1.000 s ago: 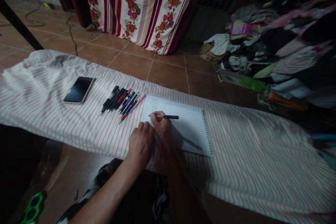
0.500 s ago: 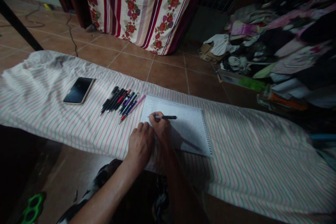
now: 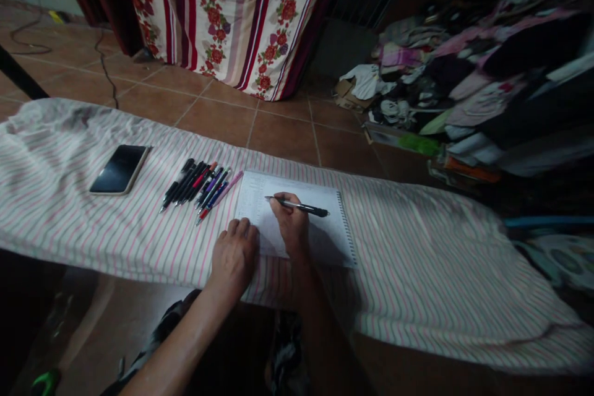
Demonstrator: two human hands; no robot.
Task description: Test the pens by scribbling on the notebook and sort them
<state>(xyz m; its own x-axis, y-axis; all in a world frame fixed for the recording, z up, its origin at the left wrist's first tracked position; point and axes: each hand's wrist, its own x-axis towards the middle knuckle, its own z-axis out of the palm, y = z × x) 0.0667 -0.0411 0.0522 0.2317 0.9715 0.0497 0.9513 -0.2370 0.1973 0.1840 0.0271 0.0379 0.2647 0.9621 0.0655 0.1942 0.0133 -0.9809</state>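
My right hand (image 3: 291, 223) is closed around a black pen (image 3: 304, 206), whose tip points left, over the page. Beneath it lies a spiral notebook (image 3: 325, 192) with its coil along the right side and handwriting on the left part of the sheet. My left hand (image 3: 236, 253) lies palm down at the notebook's near left corner, fingers on the paper's edge and holding nothing. Left of the notebook several pens (image 3: 199, 185) are laid side by side, with black, red, purple, blue and pink ones among them.
A smartphone (image 3: 119, 169) with a dark screen lies farther left on the striped cloth (image 3: 417, 247). Beyond the surface hangs a flowered curtain (image 3: 250, 18) above the tiled floor (image 3: 223, 108). Heaped clothes (image 3: 464, 68) fill the right background. A green object (image 3: 46, 382) shows at lower left.
My right hand has lifted and shifted right across the page with the pen, which now tilts more. My left hand has come apart from it. The whole view has shifted slightly.
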